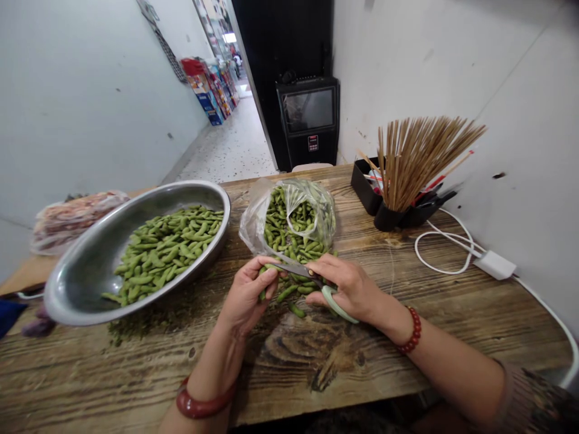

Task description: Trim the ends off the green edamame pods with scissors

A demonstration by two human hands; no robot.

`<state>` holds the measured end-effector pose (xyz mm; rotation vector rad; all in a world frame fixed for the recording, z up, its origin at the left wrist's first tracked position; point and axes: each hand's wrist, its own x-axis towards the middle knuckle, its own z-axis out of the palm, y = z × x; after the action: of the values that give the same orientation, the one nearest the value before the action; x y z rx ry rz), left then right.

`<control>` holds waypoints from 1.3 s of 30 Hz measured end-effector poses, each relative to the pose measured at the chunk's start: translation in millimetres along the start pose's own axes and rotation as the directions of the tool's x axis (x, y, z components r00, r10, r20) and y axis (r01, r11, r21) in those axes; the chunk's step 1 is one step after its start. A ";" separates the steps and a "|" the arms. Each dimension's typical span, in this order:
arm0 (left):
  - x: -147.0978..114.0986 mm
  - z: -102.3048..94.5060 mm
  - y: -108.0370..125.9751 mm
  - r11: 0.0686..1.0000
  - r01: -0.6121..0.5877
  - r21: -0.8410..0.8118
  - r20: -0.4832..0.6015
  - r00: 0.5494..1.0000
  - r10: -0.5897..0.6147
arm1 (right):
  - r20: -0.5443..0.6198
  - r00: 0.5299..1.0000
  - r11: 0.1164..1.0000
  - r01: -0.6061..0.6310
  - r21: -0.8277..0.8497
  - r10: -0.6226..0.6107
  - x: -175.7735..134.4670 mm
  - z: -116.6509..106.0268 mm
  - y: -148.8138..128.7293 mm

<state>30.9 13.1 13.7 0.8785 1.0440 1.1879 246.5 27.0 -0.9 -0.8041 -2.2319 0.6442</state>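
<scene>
I watched over the head camera and took the scissors (296, 271) as the centre of my clock. The right hand (350, 286) was closed around their pale green handle (339, 304), and the blades pointed to nine o'clock, though I couldn't tell how far apart they stood. The left hand (248, 292) was pinched, thumb against fingers, on a single green pod (262, 294). I saw the blade tips right at that pod's upper end; whether they touched it I couldn't tell.

At twelve o'clock, just beyond the hands, I had a clear plastic bag (253, 226) with its mouth open and more green pods inside. A few loose pods (297, 311) lay on the wooden table (380, 374) at six o'clock, near the scissors. The big metal bowl (85, 280) sat at nine o'clock, partly filled with pods, green scraps (145, 322) lying by its near side.

At two o'clock I saw thin brown sticks (411, 160) upright in a black holder (386, 217). A white adapter (495, 265) with its cable lay at three. I noted a red bangle (203, 404) on the left wrist and red beads (411, 331) on the right.
</scene>
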 end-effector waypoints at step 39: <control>-1.6 -4.2 15.2 0.773 -0.207 0.600 0.166 0.977 0.133 | -0.133 0.988 0.996 -0.070 0.051 0.077 0.5 -2.7 1.4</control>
<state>22.4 14.2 27.0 1.5674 1.3036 0.9255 248.7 28.9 0.2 -0.8834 -2.0665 0.6545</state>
